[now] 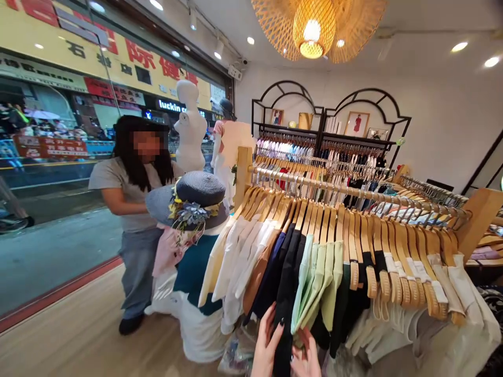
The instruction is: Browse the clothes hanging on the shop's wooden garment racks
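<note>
At the bottom middle, my left hand (pixel 268 340) is on a black garment (pixel 288 277) hanging from the wooden rack. Its thumb lies on the cloth and its fingers curl at the left edge. Close by on the right, my right hand (pixel 307 353) pinches the same garment's other edge low down, just under the tips of light green garments (pixel 320 277). Some of its fingers are hidden by cloth. To the left of the black garment hang a navy one (pixel 271 283), a brown one (pixel 255 280) and several white and cream ones (pixel 236 256).
A wooden rail (pixel 353 195) carries many hangers across the right. On the left a person (pixel 137 209) in a grey shirt stands beside a mannequin with a blue straw hat (pixel 200 189). Plastic-wrapped items (pixel 238 351) lie below the garments. A woven lamp (pixel 314 26) hangs overhead.
</note>
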The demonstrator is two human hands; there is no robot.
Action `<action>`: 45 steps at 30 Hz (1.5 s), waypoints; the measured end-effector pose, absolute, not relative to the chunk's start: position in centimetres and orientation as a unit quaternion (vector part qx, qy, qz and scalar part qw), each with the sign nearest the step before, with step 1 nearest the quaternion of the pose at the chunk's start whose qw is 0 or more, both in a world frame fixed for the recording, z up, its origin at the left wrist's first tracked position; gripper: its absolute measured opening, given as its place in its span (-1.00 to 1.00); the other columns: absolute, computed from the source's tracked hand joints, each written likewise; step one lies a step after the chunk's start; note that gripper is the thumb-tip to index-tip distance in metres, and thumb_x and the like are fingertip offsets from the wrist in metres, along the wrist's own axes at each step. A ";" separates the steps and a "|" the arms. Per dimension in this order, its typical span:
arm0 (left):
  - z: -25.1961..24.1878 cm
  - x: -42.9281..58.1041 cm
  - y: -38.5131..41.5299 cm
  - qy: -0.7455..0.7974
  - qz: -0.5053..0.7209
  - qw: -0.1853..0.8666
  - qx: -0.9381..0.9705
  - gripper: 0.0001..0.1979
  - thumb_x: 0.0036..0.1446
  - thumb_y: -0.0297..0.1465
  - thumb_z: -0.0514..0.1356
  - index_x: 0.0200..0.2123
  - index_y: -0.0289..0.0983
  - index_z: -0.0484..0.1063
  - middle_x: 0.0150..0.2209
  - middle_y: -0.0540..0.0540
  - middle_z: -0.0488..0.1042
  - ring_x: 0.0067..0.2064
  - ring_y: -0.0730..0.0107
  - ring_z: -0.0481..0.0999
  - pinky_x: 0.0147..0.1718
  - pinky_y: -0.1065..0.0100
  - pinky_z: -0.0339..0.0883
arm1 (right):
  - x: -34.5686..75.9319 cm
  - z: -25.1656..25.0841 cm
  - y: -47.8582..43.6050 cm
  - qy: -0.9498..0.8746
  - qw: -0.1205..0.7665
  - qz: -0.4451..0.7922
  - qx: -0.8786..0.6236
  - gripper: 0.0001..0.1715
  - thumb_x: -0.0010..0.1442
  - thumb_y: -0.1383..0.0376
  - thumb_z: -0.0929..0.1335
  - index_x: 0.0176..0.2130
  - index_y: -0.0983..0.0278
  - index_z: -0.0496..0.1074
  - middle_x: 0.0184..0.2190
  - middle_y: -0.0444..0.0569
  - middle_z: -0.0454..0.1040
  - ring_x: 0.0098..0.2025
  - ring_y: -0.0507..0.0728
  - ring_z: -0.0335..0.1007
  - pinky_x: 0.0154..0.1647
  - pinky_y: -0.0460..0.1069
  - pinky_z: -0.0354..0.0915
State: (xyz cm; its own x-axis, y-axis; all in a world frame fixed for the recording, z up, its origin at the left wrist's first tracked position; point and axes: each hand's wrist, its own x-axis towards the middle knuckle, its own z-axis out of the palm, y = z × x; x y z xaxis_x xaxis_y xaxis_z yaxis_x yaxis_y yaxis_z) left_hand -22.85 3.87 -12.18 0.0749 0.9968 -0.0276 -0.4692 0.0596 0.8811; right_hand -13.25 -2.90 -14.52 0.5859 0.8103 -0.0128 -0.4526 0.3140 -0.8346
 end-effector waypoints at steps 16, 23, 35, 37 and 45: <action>-3.7 -29.1 2.6 0.411 0.599 0.369 0.579 -0.69 0.30 -0.22 0.13 0.01 -0.16 0.54 0.14 -0.17 0.51 0.18 0.14 0.48 0.17 0.08 0.34 | -15.2 -9.5 -5.5 -0.329 0.676 0.231 -0.617 -0.44 0.15 0.12 0.40 0.11 0.24 0.34 -0.01 0.07 0.47 -0.21 0.07 0.41 -0.04 0.04 0.35; -4.4 -33.0 5.1 0.464 0.589 0.330 0.573 -0.69 0.27 -0.27 0.14 0.02 -0.17 0.52 0.07 -0.15 0.55 0.08 0.15 0.53 0.09 0.10 0.40 | -16.2 -8.6 -5.1 -0.387 0.658 0.098 -0.638 -0.69 0.26 0.20 0.32 -0.02 0.24 0.46 -0.02 0.07 0.47 -0.05 0.14 0.42 0.02 0.08 0.33; -5.5 -33.0 6.8 0.442 0.577 0.218 0.652 -0.75 0.33 -0.35 0.12 -0.01 -0.18 0.54 -0.05 -0.13 0.61 -0.01 0.19 0.55 0.01 0.13 0.44 | -18.3 -4.2 -1.9 -0.534 0.588 0.047 -0.605 -0.74 0.35 0.38 0.25 -0.18 0.20 0.52 -0.11 -0.02 0.51 0.00 0.11 0.42 0.06 0.06 0.33; -4.3 -33.1 7.9 0.434 0.597 0.171 0.653 -0.75 0.33 -0.39 0.12 -0.01 -0.18 0.54 -0.07 -0.13 0.61 -0.03 0.20 0.55 0.00 0.15 0.44 | -18.1 -3.5 -1.2 -0.552 0.582 0.028 -0.596 -0.73 0.34 0.42 0.25 -0.20 0.19 0.52 -0.15 -0.04 0.51 -0.03 0.10 0.43 0.02 0.05 0.35; 1.0 -32.2 13.5 0.384 0.584 0.091 0.710 -0.76 0.34 -0.46 0.14 0.02 -0.20 0.51 -0.08 -0.13 0.62 -0.11 0.28 0.61 -0.07 0.25 0.47 | -17.9 2.5 3.6 -0.605 0.572 -0.080 -0.548 -0.66 0.28 0.54 0.27 -0.11 0.18 0.50 -0.20 -0.05 0.52 -0.05 0.12 0.43 0.00 0.09 0.39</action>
State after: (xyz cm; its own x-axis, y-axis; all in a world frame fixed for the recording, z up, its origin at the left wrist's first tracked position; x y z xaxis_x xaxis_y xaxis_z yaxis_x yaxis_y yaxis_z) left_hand -32.16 13.52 0.97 0.0241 0.6509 0.7588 0.4393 -0.6887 0.5768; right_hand -17.91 3.56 2.51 0.2554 0.5714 0.7799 0.7544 0.3868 -0.5304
